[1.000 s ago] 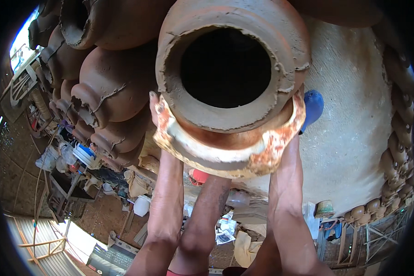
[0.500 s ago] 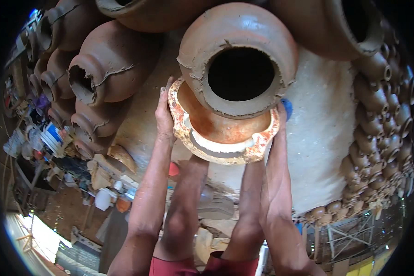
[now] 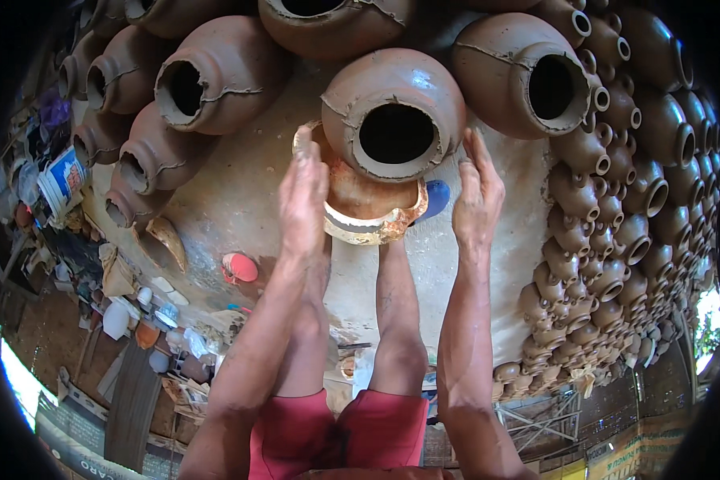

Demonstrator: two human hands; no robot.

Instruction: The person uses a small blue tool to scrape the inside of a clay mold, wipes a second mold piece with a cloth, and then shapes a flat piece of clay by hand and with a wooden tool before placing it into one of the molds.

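Note:
A round brown clay pot [image 3: 448, 100] lies with its dark, rough-rimmed mouth toward me, low in front of my legs. Under its near side is a pale, orange-stained half-mould [image 3: 368, 196] with a thick, chipped rim. My left hand [image 3: 304, 192], fingers stretched out, overlaps the mould's left rim; whether it touches is unclear. On the other side, my right hand [image 3: 478, 192] is open beside the pot's right flank, apart from the mould. Neither hand holds anything.
More clay pots [image 3: 224, 72] lie in rows at left and far. Many small brown pots [image 3: 576, 232] are stacked along the right. A blue shoe-like thing [image 3: 436, 200], a pink object [image 3: 238, 268] and a white bucket [image 3: 62, 180] are on the concrete floor [image 3: 504, 312] or beside it.
Both hands have let go of the mould's sides; the right hand has moved clear of it. Pot and mould appear smaller and farther from me, and the view has shifted.

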